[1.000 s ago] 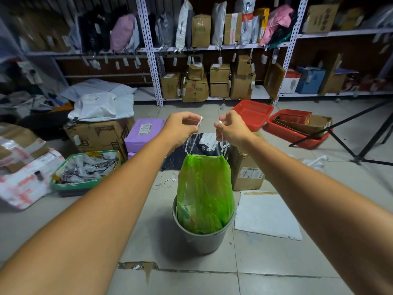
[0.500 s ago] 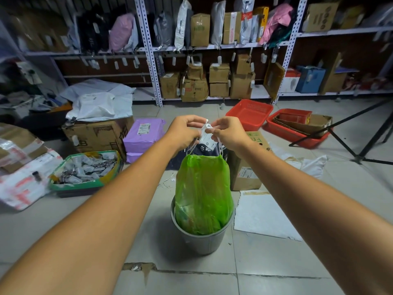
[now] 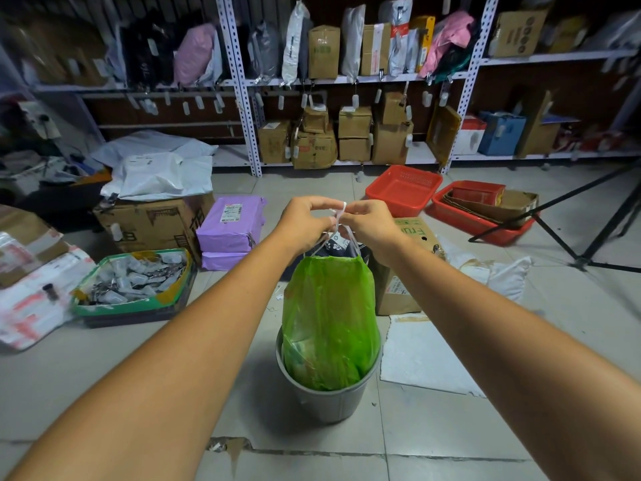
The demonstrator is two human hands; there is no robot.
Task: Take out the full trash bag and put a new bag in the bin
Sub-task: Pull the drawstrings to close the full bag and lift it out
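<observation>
A full green trash bag (image 3: 329, 317) stands in a small grey bin (image 3: 327, 400) on the tiled floor, its upper half rising above the rim. White drawstrings (image 3: 338, 216) run up from the bag's gathered mouth. My left hand (image 3: 305, 222) and my right hand (image 3: 373, 222) are close together just above the bag, each pinching the strings, with the loops crossing between the fingers. The bag's bottom is hidden inside the bin.
A cardboard box (image 3: 404, 272) stands right behind the bin, a white sheet (image 3: 423, 359) lies on its right. Purple parcels (image 3: 230, 227), a green tray of tags (image 3: 133, 282), red baskets (image 3: 404, 189) and a black tripod leg (image 3: 596, 237) surround it. Shelves of parcels (image 3: 347, 98) line the back.
My hands, apart with the strings pulled outward a second ago, have come together over the bag and now work the strings between their fingertips. The bag stays in the bin.
</observation>
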